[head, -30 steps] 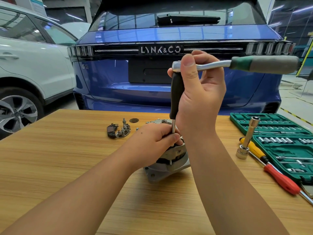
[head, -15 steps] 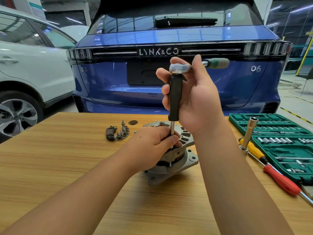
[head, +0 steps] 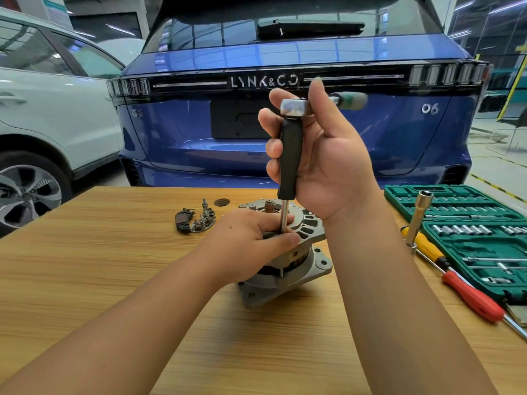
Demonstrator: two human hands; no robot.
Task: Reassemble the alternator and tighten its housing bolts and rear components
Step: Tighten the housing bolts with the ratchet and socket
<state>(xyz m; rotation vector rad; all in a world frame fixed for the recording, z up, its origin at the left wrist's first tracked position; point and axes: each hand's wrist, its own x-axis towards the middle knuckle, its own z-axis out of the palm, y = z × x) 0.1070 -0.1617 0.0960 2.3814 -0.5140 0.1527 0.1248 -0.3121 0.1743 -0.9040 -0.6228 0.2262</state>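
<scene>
My right hand [head: 328, 163] grasps the upright black-handled driver [head: 290, 158] with the ratchet [head: 296, 107] on top. My left hand [head: 251, 238] pinches its shaft over the alternator [head: 293, 260], mid-tabletop [head: 99, 280]

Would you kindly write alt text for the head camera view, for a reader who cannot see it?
A person's right hand grips a ratchet driver standing upright on an alternator, while the left hand pinches its shaft. The alternator sits on a wooden table, with a green socket set at right.
</scene>
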